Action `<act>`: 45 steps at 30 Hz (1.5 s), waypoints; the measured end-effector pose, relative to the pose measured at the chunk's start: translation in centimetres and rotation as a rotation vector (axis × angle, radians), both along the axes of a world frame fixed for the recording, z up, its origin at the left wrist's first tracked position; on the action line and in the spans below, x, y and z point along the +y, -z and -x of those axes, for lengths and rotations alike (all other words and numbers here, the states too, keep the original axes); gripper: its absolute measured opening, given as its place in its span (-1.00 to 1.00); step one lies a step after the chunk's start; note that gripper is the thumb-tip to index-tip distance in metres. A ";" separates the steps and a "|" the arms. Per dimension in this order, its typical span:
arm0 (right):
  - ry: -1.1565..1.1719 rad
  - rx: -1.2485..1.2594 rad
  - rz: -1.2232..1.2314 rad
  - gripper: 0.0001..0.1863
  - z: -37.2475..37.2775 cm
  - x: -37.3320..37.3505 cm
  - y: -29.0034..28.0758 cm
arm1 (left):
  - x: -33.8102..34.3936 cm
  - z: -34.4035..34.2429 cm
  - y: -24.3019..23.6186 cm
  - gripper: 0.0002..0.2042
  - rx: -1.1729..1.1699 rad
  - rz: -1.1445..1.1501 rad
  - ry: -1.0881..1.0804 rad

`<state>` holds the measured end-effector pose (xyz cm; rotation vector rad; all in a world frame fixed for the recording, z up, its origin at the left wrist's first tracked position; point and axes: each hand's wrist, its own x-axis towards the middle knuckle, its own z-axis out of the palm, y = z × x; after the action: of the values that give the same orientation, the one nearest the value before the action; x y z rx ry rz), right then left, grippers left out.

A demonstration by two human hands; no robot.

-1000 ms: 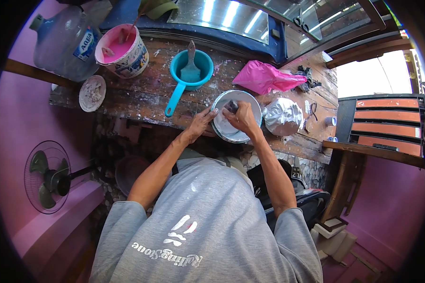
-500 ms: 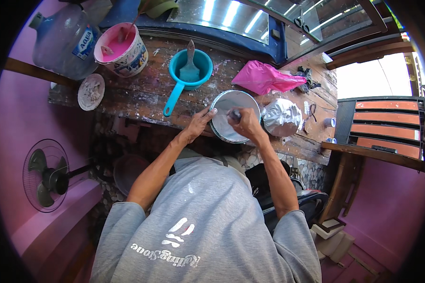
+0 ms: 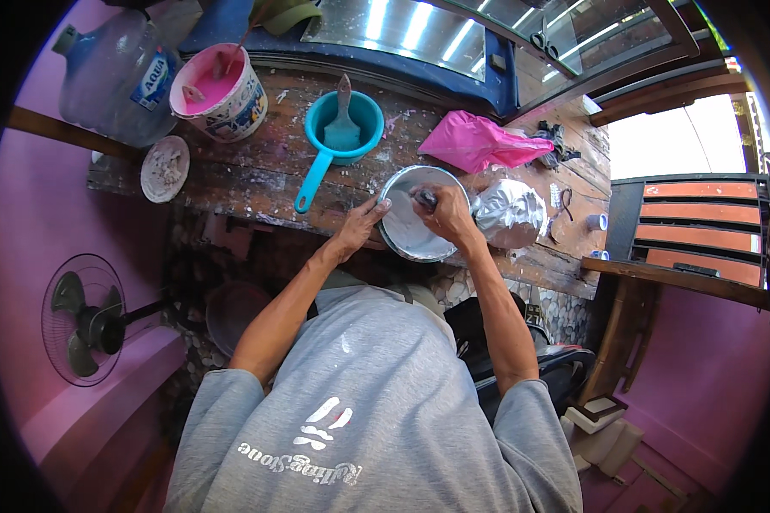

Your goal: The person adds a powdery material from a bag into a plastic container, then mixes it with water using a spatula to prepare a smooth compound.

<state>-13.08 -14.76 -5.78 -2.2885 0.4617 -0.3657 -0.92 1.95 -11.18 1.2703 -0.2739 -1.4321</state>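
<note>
My left hand (image 3: 364,221) grips the left rim of a round white bucket (image 3: 402,239) at the front edge of the worn wooden table, with white substance inside. Inside the bucket, my right hand (image 3: 447,214) is closed on a dark tool (image 3: 423,198) whose lower end I cannot make out. Right of the bucket sits a crumpled silvery-white bundle (image 3: 509,214). Behind and left of it stands a turquoise dipper (image 3: 316,182) with a paintbrush (image 3: 342,124) in it.
A pink paint bucket (image 3: 244,107), large water jug (image 3: 103,94) and smeared lid (image 3: 164,171) stand left; a pink bag (image 3: 470,141), dark rag (image 3: 558,150) and small cups (image 3: 596,222) lie right. A wall fan (image 3: 84,318) is lower left, a dark motorbike (image 3: 556,368) below the table.
My right hand has moved slightly about within the bucket, still holding the tool. The bucket has shifted a little; my left hand stays at its rim.
</note>
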 end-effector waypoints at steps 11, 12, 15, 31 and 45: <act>-0.095 0.235 -0.120 -0.80 2.1 -0.5 0.8 | -0.2 -0.3 1.8 -0.33 -0.282 0.116 0.081; -0.074 0.218 -0.003 -0.78 2.3 -1.0 0.6 | -0.1 -0.2 1.6 -0.33 -0.283 0.115 0.079; -0.028 0.280 0.004 -0.77 2.2 -1.9 -0.1 | -0.1 -0.1 1.0 -0.29 -0.231 0.087 0.072; 0.061 0.032 -0.053 -0.80 1.1 2.6 -0.4 | -0.4 0.0 0.7 -0.33 -0.126 0.062 0.035; 0.139 0.089 -0.132 -0.81 1.1 1.0 0.2 | -0.3 0.0 1.3 -0.32 -0.172 0.137 0.050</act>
<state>-14.17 -13.73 -5.95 -2.1567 0.6728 -0.2939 -0.97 1.66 -12.45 1.2826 -0.5144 -1.3247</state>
